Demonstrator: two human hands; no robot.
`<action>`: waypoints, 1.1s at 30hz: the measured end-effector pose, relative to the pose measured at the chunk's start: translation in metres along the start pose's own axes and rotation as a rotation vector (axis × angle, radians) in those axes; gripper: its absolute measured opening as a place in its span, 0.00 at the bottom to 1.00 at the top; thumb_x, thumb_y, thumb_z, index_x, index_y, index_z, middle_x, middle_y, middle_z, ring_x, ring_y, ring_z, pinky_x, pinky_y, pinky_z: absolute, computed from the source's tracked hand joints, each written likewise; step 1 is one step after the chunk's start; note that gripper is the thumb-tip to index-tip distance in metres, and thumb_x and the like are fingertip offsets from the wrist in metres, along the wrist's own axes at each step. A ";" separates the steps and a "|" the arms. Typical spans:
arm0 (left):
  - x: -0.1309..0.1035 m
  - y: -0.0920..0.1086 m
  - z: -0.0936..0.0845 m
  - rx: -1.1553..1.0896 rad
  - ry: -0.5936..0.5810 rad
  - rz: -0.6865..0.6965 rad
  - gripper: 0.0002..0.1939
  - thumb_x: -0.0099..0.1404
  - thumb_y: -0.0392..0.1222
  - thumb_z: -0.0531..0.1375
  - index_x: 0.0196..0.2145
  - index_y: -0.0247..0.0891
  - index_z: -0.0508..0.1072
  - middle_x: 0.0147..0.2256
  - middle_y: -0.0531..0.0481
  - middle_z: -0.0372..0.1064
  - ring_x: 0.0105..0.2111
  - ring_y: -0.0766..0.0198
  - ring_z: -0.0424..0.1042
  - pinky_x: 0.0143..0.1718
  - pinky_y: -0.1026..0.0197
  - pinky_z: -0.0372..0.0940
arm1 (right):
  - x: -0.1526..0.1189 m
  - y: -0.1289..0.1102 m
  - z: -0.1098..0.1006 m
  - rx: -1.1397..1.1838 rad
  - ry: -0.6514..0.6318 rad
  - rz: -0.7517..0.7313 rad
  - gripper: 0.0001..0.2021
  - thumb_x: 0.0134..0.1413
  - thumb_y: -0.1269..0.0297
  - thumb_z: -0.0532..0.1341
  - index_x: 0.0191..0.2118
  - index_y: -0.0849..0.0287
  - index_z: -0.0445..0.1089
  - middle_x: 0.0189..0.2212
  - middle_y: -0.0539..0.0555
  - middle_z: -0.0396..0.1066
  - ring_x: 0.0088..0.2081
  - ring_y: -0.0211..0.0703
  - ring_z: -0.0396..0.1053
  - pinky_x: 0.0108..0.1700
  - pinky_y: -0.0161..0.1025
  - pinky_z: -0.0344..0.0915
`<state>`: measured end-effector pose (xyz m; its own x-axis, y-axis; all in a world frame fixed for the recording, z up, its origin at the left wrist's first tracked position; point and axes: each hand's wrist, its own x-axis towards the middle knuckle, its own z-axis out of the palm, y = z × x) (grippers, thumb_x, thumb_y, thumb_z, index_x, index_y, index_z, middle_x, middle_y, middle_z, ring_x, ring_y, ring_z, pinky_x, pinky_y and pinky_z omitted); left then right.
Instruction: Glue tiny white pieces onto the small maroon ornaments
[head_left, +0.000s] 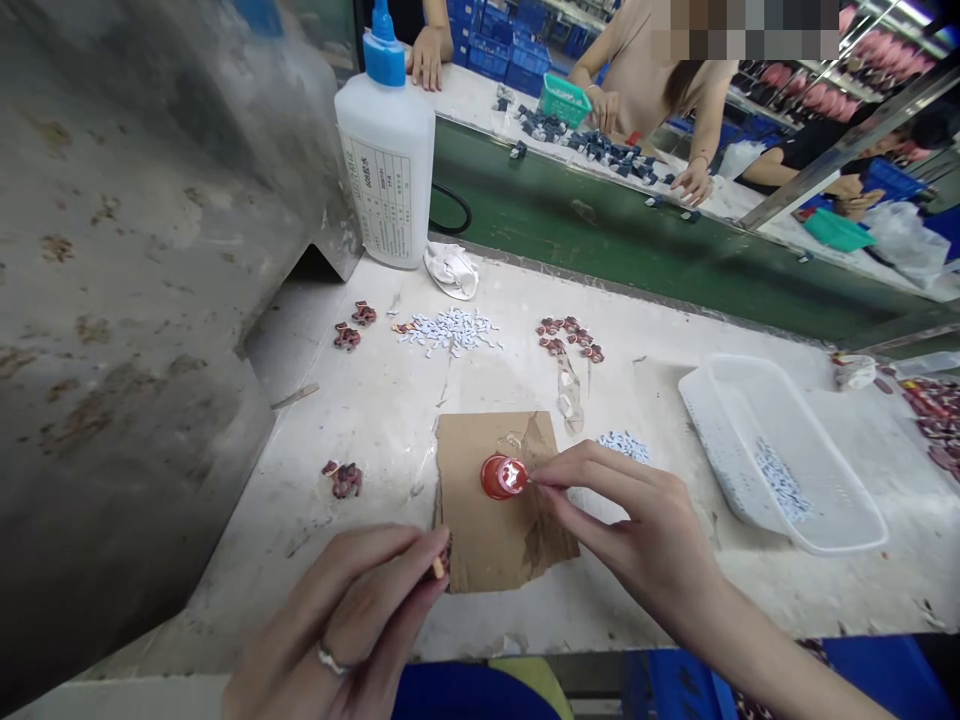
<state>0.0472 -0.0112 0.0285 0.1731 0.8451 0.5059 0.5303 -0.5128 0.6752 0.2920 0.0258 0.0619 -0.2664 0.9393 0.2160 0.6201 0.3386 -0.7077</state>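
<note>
My left hand (367, 610), with a ring on one finger, pinches a small dark red-brown piece (441, 563) with a pale orange part, at the cardboard's left edge. The fingertips of my right hand (630, 520) are pressed together beside a small red cup (495, 478) with a shiny top; anything between them is too small to name. Under the cup lies a brown cardboard square (480, 550). Beyond it are small light-blue pieces (454, 330) in a pile, with clusters of dark red pieces (570, 332) to the right and more (345, 480) at the left.
A white glue bottle (390, 170) with a blue cap stands at the back left, beside crumpled white material (452, 270). A large metal housing (135, 300) fills the left side. A clear plastic tray (720, 450) lies at the right. Other people's hands (694, 182) work across the green barrier.
</note>
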 end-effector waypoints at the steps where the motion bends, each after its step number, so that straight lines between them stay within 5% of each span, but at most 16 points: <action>1: 0.000 0.000 0.001 -0.002 -0.002 0.002 0.14 0.69 0.30 0.62 0.50 0.40 0.76 0.43 0.57 0.73 0.42 0.79 0.75 0.48 0.79 0.68 | 0.000 -0.003 0.000 0.031 0.020 0.001 0.08 0.64 0.77 0.63 0.41 0.56 0.77 0.37 0.50 0.79 0.38 0.36 0.76 0.40 0.33 0.72; 10: -0.001 -0.001 0.011 -0.152 -0.077 -0.013 0.15 0.67 0.29 0.64 0.49 0.41 0.75 0.46 0.58 0.77 0.44 0.75 0.79 0.49 0.75 0.74 | -0.011 -0.029 0.013 0.373 -0.002 -0.009 0.09 0.58 0.80 0.66 0.39 0.58 0.77 0.37 0.52 0.80 0.39 0.38 0.79 0.42 0.33 0.77; 21: 0.008 0.011 0.031 -0.147 0.148 -0.159 0.12 0.67 0.50 0.65 0.43 0.43 0.80 0.34 0.52 0.78 0.37 0.62 0.81 0.40 0.64 0.79 | -0.009 -0.030 0.022 0.387 -0.051 -0.026 0.06 0.62 0.78 0.64 0.40 0.64 0.78 0.35 0.55 0.79 0.36 0.36 0.78 0.38 0.29 0.75; 28: 0.003 -0.001 0.016 -0.123 0.018 -0.015 0.07 0.68 0.40 0.65 0.44 0.42 0.78 0.39 0.57 0.79 0.36 0.72 0.80 0.45 0.74 0.75 | -0.014 -0.030 0.019 0.056 -0.080 -0.277 0.11 0.67 0.79 0.60 0.51 0.69 0.75 0.44 0.62 0.79 0.42 0.40 0.78 0.43 0.31 0.76; 33: 0.004 -0.002 0.014 -0.232 -0.095 -0.060 0.11 0.69 0.34 0.63 0.47 0.45 0.76 0.43 0.59 0.78 0.41 0.77 0.79 0.52 0.79 0.70 | -0.012 -0.029 0.014 0.086 -0.120 -0.277 0.11 0.68 0.78 0.60 0.51 0.65 0.75 0.44 0.60 0.79 0.44 0.39 0.78 0.45 0.31 0.77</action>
<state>0.0589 -0.0048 0.0219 0.2302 0.8798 0.4158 0.3389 -0.4730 0.8133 0.2668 0.0036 0.0709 -0.5048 0.7970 0.3316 0.4485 0.5703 -0.6881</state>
